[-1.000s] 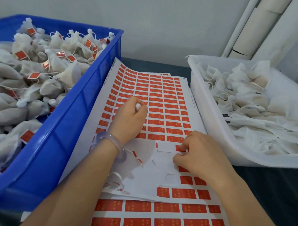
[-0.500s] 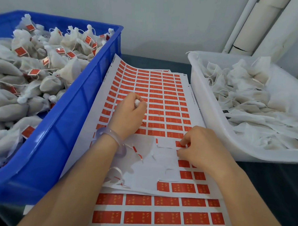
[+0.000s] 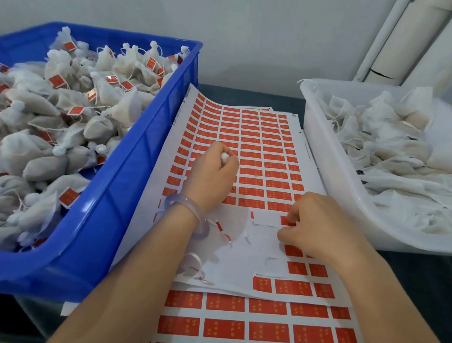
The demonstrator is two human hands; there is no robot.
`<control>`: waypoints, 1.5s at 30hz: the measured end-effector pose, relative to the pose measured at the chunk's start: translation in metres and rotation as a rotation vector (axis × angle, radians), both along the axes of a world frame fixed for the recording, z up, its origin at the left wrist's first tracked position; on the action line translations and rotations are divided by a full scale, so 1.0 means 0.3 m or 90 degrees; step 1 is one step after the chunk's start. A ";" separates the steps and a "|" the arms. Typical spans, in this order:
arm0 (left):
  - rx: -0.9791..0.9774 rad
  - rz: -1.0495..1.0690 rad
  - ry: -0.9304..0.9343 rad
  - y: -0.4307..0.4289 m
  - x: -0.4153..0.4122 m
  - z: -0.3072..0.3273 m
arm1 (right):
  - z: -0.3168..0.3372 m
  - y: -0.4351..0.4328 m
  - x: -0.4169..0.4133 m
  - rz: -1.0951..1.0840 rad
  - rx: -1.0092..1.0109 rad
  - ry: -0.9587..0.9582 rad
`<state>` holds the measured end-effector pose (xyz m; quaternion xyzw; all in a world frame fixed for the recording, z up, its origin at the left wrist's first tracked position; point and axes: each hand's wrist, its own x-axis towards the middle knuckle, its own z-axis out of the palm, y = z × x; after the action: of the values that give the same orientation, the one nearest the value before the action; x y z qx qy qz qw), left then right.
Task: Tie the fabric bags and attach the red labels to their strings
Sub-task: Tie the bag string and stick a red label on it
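Note:
A sheet of red labels [image 3: 259, 152] lies between two bins, its lower middle stripped to bare white backing. My left hand [image 3: 211, 178] rests on the sheet with its fingers curled round a small white fabric bag [image 3: 224, 156], of which only the tied top shows. My right hand [image 3: 318, 227] sits at the edge of the stripped patch, fingertips pinching at a red label [image 3: 286, 221] in the row there. A second label sheet [image 3: 239, 325] lies underneath, nearer me.
A blue bin [image 3: 131, 172] on the left is heaped with tied white bags carrying red labels. A white bin [image 3: 330, 181] on the right holds loose, flat fabric bags. White pipes stand against the wall at the back right. Curled backing scraps lie on the sheet.
Both hands stay in nearly the same place on the sheet; the right fingertips keep working at the label's edge. The view has shifted slightly.

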<state>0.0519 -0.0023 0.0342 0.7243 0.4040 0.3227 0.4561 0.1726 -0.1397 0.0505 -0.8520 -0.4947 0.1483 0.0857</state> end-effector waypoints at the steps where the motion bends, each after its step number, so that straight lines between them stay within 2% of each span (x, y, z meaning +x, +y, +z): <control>1: 0.001 0.000 -0.002 -0.001 0.000 -0.001 | 0.000 0.001 0.000 0.007 0.002 -0.008; 15: 0.004 0.002 -0.001 -0.002 0.000 -0.001 | -0.016 -0.006 0.009 0.013 -0.002 -0.027; 18: 0.008 0.001 0.001 -0.003 0.004 -0.002 | -0.008 -0.029 0.023 0.026 0.012 0.000; 22: 0.013 -0.005 0.017 -0.003 0.008 -0.005 | -0.011 -0.082 0.020 0.080 0.057 0.065; 25: 0.016 -0.009 0.020 -0.002 0.007 -0.007 | -0.023 -0.133 -0.016 0.185 0.082 0.096; 28: 0.019 -0.011 0.015 0.000 0.002 -0.004 | -0.023 -0.154 -0.061 0.305 -0.007 0.209; 30: 0.024 -0.013 0.014 0.001 0.001 -0.002 | -0.020 -0.154 -0.074 0.332 -0.065 0.223; 34: 0.030 -0.018 0.008 0.000 0.004 -0.004 | -0.012 -0.144 -0.068 0.330 -0.075 0.238; 41: 0.029 -0.025 -0.005 -0.003 0.007 -0.004 | -0.015 -0.135 -0.069 0.336 -0.103 0.232; 45: 0.037 -0.005 -0.022 -0.009 0.015 0.035 | -0.058 -0.149 -0.056 0.381 -0.084 0.120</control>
<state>0.0565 -0.0049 0.0445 0.7334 0.3835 0.3448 0.4430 0.1559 -0.1842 0.0332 -0.6551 -0.7024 0.2769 0.0285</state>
